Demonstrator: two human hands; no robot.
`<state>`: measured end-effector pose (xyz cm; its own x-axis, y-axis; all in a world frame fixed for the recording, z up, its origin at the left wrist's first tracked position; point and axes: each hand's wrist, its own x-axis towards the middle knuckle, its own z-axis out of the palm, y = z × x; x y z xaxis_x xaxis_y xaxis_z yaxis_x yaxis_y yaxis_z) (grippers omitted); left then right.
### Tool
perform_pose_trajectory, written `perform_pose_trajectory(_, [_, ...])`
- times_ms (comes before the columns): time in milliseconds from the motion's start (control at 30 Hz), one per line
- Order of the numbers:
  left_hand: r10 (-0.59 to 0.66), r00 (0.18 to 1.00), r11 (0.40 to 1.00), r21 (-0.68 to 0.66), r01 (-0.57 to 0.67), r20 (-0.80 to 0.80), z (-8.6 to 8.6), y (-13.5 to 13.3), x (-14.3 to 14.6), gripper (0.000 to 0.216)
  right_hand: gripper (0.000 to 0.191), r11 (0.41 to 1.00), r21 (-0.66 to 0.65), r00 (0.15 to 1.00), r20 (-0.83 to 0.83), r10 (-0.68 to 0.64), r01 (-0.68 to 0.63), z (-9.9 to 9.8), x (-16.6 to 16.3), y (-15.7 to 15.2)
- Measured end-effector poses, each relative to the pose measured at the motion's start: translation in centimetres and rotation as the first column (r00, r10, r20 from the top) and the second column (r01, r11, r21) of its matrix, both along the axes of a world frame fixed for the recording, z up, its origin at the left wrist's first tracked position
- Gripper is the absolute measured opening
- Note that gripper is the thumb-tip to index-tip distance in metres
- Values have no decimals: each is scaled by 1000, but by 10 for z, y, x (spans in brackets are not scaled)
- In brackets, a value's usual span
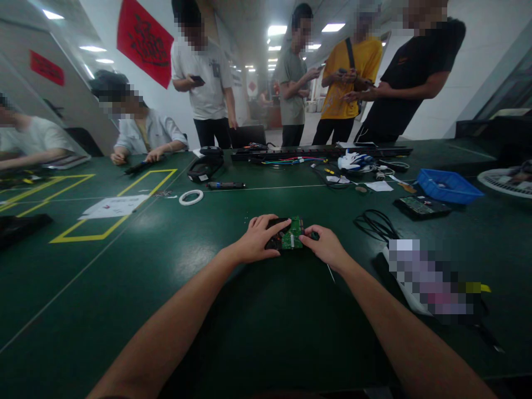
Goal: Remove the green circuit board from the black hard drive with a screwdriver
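A hard drive [294, 235] lies on the green table with its green circuit board facing up. My left hand [258, 241] grips it from the left, thumb at the near edge and fingers stretched over the top; the palm hides its left end. At the drive's right edge, the thumb and fingertips of my right hand [326, 245] are pinched at the connector end. The same hand holds a screwdriver [331, 274], its thin metal shaft pointing back toward me below the palm. Most of its dark handle is hidden by the fingers.
On the right are a second drive [421, 206], a blue tray [449, 185] and a coiled black cable [376, 224]. A white tape roll [191, 198], a dark cylindrical tool [226, 185] and paper [112, 206] lie to the left. Several people are around the table's far side.
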<state>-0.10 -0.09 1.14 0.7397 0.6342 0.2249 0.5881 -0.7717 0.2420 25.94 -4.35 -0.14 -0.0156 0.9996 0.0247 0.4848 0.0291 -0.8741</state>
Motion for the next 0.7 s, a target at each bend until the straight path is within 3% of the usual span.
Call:
perform_pose_trajectory(133, [-14, 1000, 1000, 8, 14, -18, 2, -1, 0, 91, 20, 994, 113, 996, 92, -8, -3, -2, 2, 1])
perform_pose_trajectory(367, [-25, 999, 999, 24, 26, -35, 0, 1, 0, 71, 28, 995, 102, 995, 96, 5, -15, -5, 4, 1])
perform_pose_trajectory(700, [-47, 999, 997, 56, 48, -22, -3, 3, 0, 71, 26, 992, 126, 993, 122, -7, -9, -8, 4, 2])
